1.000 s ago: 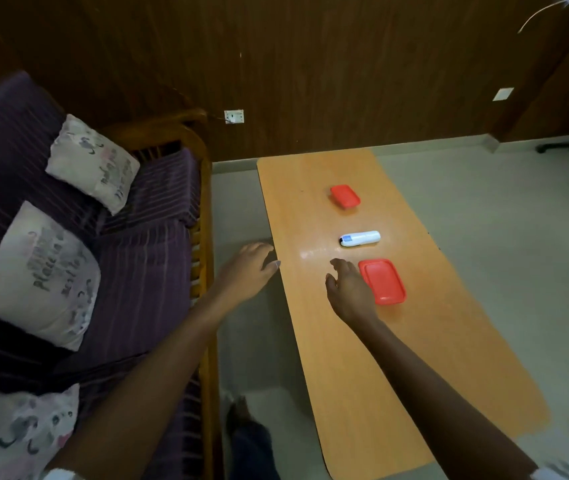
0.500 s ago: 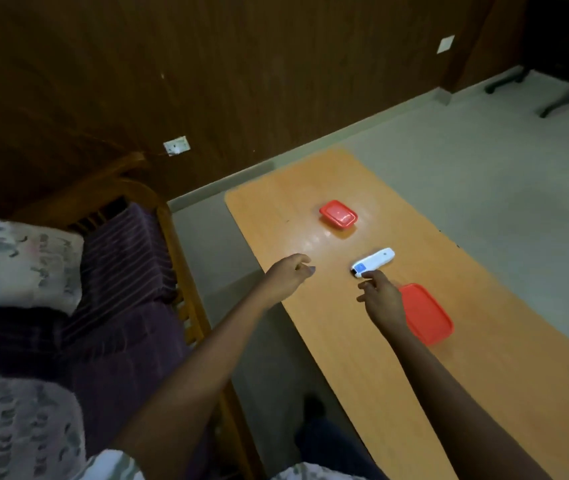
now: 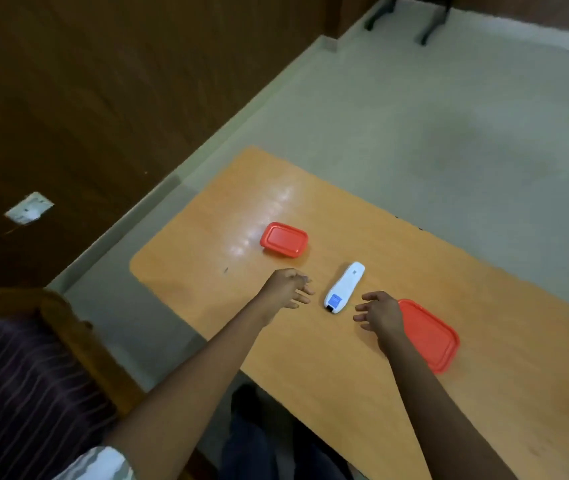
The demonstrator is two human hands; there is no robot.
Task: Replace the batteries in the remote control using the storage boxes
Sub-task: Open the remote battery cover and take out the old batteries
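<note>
A white remote control (image 3: pixel 344 287) lies flat on the orange wooden table (image 3: pixel 345 375), its blue-labelled end towards me. My left hand (image 3: pixel 286 289) hovers just left of it, fingers apart, holding nothing. My right hand (image 3: pixel 378 311) hovers just right of the remote's near end, fingers spread and empty. A small red storage box (image 3: pixel 283 239) with its lid on stands beyond the left hand. A larger flat red storage box (image 3: pixel 430 336) lies to the right, partly covered by my right wrist.
A wooden sofa with a striped purple cushion (image 3: pixel 23 393) stands at the left. A dark wood-panelled wall with a white socket (image 3: pixel 28 207) is behind. Grey floor (image 3: pixel 449 116) surrounds the table; black chair legs (image 3: pixel 404 19) stand far back.
The camera has swung right and down. Both hands have moved in over the table to either side of the remote; the left hand came from beyond the table's edge.
</note>
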